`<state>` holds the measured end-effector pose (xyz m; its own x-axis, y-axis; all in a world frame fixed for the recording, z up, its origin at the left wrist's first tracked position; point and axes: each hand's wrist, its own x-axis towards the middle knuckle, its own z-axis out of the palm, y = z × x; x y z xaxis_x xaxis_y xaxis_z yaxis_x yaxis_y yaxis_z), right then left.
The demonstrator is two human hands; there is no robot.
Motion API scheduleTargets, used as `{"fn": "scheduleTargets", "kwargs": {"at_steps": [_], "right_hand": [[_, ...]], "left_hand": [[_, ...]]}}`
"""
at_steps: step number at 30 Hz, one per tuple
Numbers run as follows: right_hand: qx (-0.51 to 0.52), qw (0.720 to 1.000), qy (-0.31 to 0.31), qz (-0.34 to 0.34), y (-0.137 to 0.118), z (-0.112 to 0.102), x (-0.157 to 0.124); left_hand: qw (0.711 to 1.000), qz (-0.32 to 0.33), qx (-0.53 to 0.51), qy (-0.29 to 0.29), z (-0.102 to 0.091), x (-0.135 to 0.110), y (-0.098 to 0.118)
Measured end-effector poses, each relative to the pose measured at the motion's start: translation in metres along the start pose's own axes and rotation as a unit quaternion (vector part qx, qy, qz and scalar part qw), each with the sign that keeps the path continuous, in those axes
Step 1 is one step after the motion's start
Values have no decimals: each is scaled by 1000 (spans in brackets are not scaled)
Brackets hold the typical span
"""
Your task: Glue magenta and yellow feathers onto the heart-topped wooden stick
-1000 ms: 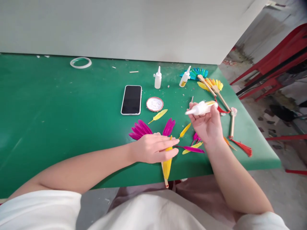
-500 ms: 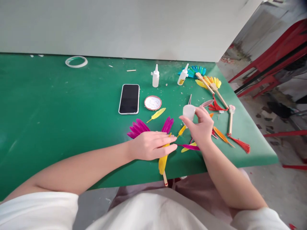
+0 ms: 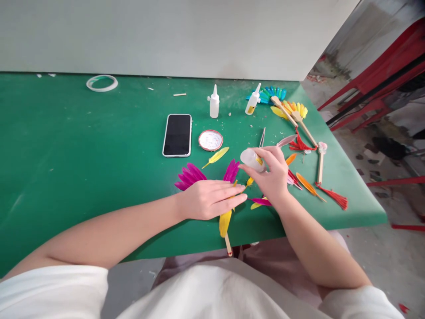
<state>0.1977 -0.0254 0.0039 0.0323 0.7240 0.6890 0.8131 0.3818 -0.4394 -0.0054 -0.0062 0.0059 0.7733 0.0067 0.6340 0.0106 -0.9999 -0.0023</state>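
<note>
Partly hidden — glue bottle (image 3: 251, 158) in right hand (image 3: 270, 177).

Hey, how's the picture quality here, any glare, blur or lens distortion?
Head view: soft, even light, only faint shadows under the forearms on the green table; no glare on the dark phone screen; the glue bottle in the right hand looks slightly smeared; forearms loom large at the bottom, wide-angle stretch.

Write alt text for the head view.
A person's left hand presses flat on a fan of magenta and yellow feathers on a green table, while the right hand holds a small white squeeze bottle close to its right side. A phone, a round lid, two upright bottles and other feather fans sit farther back.
</note>
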Motion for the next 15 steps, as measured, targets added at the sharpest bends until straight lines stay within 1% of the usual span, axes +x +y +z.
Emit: {"fn": "scheduleTargets", "kwargs": {"at_steps": [4,5,7,8,9,12,14,15], "right_hand": [[19,1000,-14,5,-3,-1,0],[38,999,-15,21,-4,-1,0],[110,990,-11,85,-5,-1,0],[161,979,-12,128,-4,-1,0],[217,961,-14,172,-4,-1,0],[358,892,-16,276,0,0,1],[403,858,-8,317,2,0,2],[410,850,-4,331,2,-1,3]], "left_hand": [[1000,6,2,-1,-1,0,0],[1000,10,4,-1,-1,0,0],[1000,17,9,1,0,0,0],[1000,20,11,3,0,0,0],[1000,22,11,4,0,0,0],[1000,21,10,7,1,0,0],[1000,23,7,0,1,1,1],[1000,25,5,-5,1,1,1]]}}
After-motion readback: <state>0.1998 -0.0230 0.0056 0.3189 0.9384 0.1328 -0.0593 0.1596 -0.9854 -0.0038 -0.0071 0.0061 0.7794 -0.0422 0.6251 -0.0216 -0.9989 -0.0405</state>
